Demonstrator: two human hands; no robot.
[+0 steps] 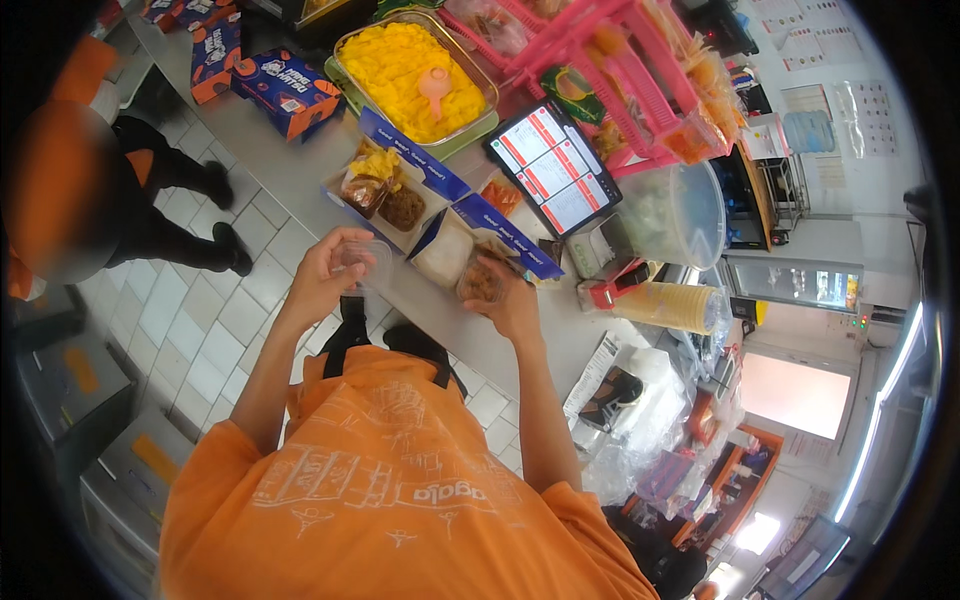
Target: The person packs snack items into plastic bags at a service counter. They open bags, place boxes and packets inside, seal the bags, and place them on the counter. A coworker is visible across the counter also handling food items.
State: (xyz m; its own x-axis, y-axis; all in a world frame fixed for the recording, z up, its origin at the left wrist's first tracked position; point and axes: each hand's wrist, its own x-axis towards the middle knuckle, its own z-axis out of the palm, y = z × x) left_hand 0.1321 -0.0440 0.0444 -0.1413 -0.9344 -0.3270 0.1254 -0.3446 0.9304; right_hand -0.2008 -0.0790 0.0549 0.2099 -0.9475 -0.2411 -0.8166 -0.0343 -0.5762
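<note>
In my left hand (330, 274) is a clear plastic lid (367, 264), held over the counter's near edge. My right hand (506, 296) grips a small clear tub of brown food (480, 281) at the right end of an open cardboard box (517, 238). A white block or packet, perhaps rice (444, 253), lies beside the tub in that box. The open box to its left (412, 163) holds yellow food over a wrapped item (371, 180) and dark minced food (403, 208). Both boxes have blue lids with writing.
Behind stand a glass tray of yellow food (397, 67), a tablet (555, 169) and pink baskets (660, 90). Closed blue boxes (281, 86) lie at the back left. To the right are a large clear tub (686, 214) and stacked cups (667, 306). A person (75, 180) stands at left.
</note>
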